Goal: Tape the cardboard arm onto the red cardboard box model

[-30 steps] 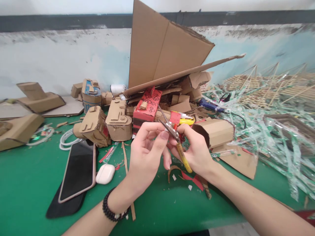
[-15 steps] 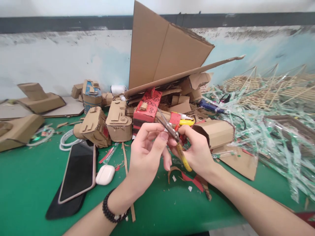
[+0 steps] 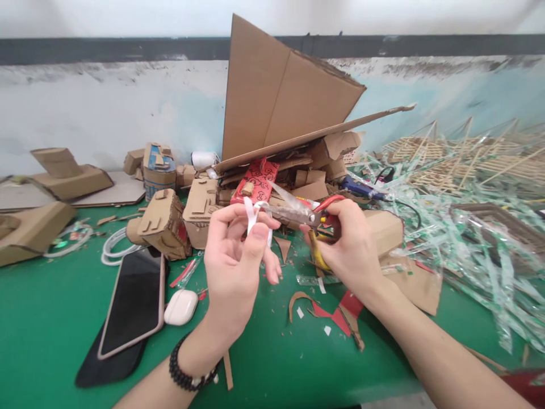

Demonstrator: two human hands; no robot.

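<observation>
Between the fingers of my left hand [image 3: 238, 255] is a curled white paper strip [image 3: 250, 215], pinched by thumb and forefinger. My right hand [image 3: 351, 244] grips scissors [image 3: 293, 213] with one red and one yellow handle. Their blades are spread apart and point left, the lower one reaching the strip. Behind the blades stands a red box with black drawings [image 3: 255, 180]. Small white scraps [image 3: 327, 330] and red paper pieces [image 3: 340, 321] lie on the green table below my hands.
A phone [image 3: 135, 301] and a white earbud case [image 3: 181, 307] lie at the left. Cardboard models [image 3: 164, 224] line the back left. A large cardboard sheet [image 3: 276, 96] leans over the central pile. Clear plastic strips [image 3: 489, 255] and stick frames [image 3: 413, 147] cover the right.
The scissors have opened and turned, with the yellow handle now lower. My left hand has shifted left, and the white strip now shows clearly. A white scrap now lies below the scissors.
</observation>
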